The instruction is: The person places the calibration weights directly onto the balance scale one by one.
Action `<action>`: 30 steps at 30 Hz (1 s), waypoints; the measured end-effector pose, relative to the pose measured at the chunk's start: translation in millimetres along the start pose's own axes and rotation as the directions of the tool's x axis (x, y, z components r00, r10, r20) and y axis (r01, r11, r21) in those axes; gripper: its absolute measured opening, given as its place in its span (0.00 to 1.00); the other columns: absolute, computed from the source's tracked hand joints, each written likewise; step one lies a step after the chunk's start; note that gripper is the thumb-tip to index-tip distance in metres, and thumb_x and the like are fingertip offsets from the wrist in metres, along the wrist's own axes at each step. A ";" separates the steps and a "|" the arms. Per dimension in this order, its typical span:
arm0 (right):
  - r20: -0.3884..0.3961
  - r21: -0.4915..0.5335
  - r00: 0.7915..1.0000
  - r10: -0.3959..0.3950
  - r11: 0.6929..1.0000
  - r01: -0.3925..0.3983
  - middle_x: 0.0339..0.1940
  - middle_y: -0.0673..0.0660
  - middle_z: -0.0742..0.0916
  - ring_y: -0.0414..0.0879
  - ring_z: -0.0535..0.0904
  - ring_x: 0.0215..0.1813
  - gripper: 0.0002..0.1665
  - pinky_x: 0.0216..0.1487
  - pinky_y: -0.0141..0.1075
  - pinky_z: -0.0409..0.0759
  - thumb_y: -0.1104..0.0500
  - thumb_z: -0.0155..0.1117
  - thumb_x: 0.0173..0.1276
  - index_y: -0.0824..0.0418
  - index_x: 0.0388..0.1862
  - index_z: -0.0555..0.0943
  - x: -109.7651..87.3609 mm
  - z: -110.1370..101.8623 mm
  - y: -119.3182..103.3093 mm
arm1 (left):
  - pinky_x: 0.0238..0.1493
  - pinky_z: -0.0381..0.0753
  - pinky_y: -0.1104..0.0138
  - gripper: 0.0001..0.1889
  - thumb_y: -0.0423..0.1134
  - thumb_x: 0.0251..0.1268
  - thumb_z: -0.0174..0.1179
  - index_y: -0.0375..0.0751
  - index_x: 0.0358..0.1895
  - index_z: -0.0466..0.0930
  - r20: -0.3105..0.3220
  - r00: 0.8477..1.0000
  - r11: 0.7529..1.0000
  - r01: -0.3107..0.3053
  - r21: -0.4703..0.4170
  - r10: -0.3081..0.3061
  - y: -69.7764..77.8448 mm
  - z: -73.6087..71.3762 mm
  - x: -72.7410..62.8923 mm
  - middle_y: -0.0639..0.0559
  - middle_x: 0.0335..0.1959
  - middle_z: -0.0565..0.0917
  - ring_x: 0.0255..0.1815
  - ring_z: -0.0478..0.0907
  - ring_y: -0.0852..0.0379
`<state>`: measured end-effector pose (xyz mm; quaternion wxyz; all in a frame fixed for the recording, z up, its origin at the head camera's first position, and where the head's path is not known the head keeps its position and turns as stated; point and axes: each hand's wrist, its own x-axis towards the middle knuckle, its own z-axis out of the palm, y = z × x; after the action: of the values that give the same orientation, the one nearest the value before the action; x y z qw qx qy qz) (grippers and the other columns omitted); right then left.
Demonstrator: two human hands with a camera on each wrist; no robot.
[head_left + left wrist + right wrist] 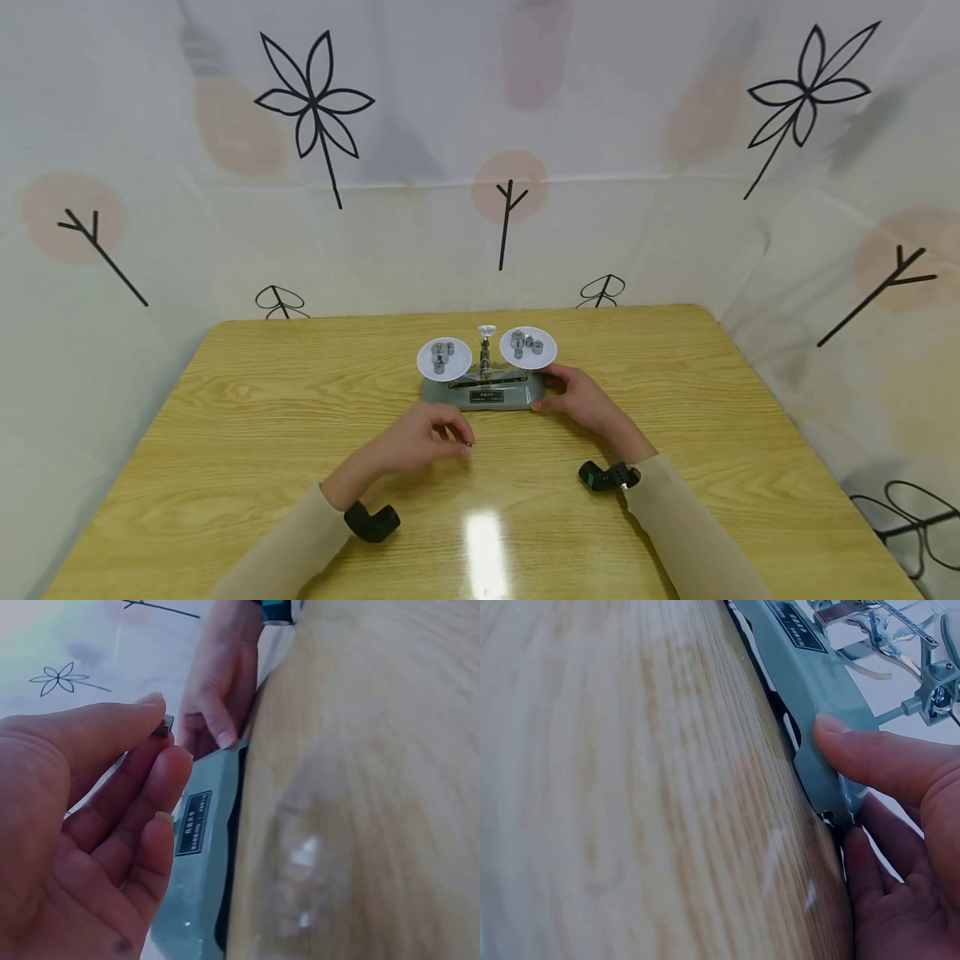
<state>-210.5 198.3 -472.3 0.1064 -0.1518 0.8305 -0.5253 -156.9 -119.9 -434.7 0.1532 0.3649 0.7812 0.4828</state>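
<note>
A balance scale with a grey-green base (pixel 517 400) stands on the table. Its left pan (pixel 460 367) carries several small metal weights (pixel 439 367), and the right pan (pixel 544 357) holds several more weights (pixel 517 339). In front of the base is my left hand (pixel 420 437), pinching a small dark metal piece (pixel 165 726) between thumb and fingertips. My right hand (pixel 590 404) grips the base's right end; in the right wrist view the thumb (pixel 855 750) presses its front and the fingers curl behind and below.
The wooden table (pixel 262 400) ends at a patterned white cloth (pixel 420 242) hanging behind and at both sides. A chrome post (pixel 485 354) rises between the pans. Black wrist cameras sit at the left wrist (pixel 372 522) and right wrist (pixel 603 477).
</note>
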 end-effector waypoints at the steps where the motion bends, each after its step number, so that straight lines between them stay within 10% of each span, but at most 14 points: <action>1: 0.000 0.002 1.000 0.001 1.000 -0.001 0.67 0.62 0.77 0.58 0.72 0.68 0.41 0.67 0.53 0.69 0.63 0.76 0.58 0.64 0.71 0.71 -0.1 -0.1 -0.2 | 0.38 0.79 0.65 0.04 0.33 0.65 0.67 0.39 0.41 0.86 -0.007 1.000 1.000 -0.007 0.006 0.007 0.8 -2.4 0.1 0.50 0.38 0.85 0.38 0.79 0.60; 22: 0.016 0.018 1.000 -0.014 1.000 0.014 0.68 0.68 0.74 0.63 0.70 0.69 0.40 0.68 0.56 0.67 0.69 0.72 0.61 0.71 0.72 0.67 -1.9 2.3 -7.2 | 0.37 0.81 0.61 0.03 0.36 0.66 0.67 0.47 0.41 0.86 -0.140 0.988 0.994 -0.046 0.101 0.060 16.7 -40.7 2.7 0.57 0.37 0.84 0.37 0.81 0.59; 30: 0.034 0.020 0.999 -0.004 1.000 0.003 0.67 0.69 0.75 0.63 0.70 0.68 0.38 0.67 0.55 0.68 0.71 0.70 0.62 0.72 0.70 0.69 -13.3 0.7 -37.3 | 0.39 0.80 0.60 0.03 0.36 0.66 0.67 0.46 0.40 0.86 -0.291 0.956 0.990 0.005 0.143 0.038 18.8 -43.8 8.3 0.59 0.36 0.83 0.38 0.80 0.59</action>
<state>-192.7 187.5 -438.7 0.1212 -0.1612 0.8229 -0.5312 -180.6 -137.0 -396.1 0.0053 0.3059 0.8247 0.4758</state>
